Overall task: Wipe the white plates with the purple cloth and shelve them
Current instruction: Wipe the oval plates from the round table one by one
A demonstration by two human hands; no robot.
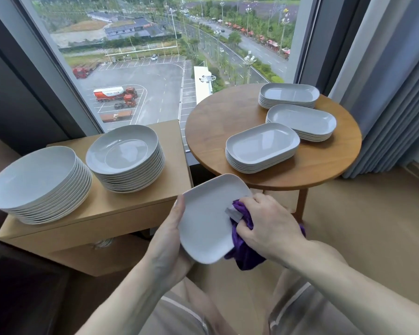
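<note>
Left hand (172, 235) cupped the plate (208, 223) from below and at its 9 o'clock edge, fingers curled under, thumb along the rim; plate tilted, held in the air over the lap. Right hand (266, 223) was balled round the cloth (242, 247), gripping it tight and pressing it on the plate's 3 o'clock edge, loose cloth hanging off below. A pale tag (234, 212) on the cloth lay on the plate face. At 10 o'clock, two stacks of round plates (124, 155) sat on a low cabinet (131, 201), the nearer stack (34, 182) leaning a bit and close to the cabinet's edge. At 1 o'clock, three stacks of oblong plates (261, 146) sat on a round table (211, 131). No shelf clearly in view. Risks, judged: plate rested on one hand only, so a hard wipe toward 9 o'clock could push it off the palm and drop it; a swinging elbow could knock the leaning stack.
</note>
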